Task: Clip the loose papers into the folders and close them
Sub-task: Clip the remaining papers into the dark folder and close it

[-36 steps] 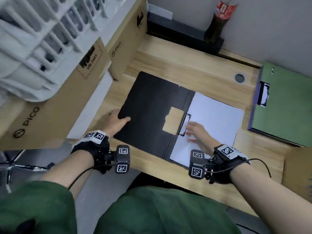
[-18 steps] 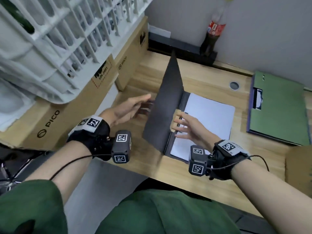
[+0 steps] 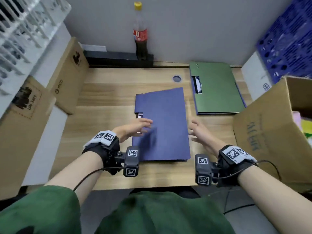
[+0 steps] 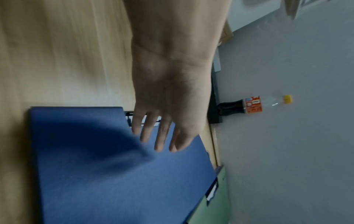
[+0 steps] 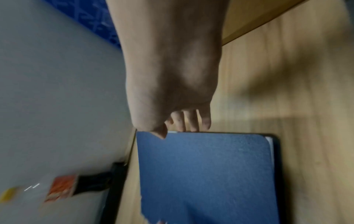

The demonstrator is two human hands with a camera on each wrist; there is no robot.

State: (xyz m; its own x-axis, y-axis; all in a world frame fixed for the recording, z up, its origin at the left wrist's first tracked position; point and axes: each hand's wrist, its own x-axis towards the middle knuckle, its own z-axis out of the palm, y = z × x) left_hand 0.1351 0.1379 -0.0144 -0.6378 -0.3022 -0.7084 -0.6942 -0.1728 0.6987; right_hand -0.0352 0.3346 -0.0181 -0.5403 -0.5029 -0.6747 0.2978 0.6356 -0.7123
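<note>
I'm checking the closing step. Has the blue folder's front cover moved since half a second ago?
Yes. The blue folder's front cover then stood upright by the spine; now it lies flat, swung rightward over the paper, toward the green folder.

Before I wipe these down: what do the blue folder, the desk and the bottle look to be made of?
Blue folder: seemingly card or plastic board, matte, faintly textured cover without glare. Desk: light wood-grain surface, possibly laminate; streaked grain, low sheen. Bottle: clear plastic by its look, see-through neck over dark drink, yellow cap, red label.

office storeroom | wooden desk (image 3: 108, 92) | cardboard boxes (image 3: 69, 76) | blue crate (image 3: 287, 36)
</note>
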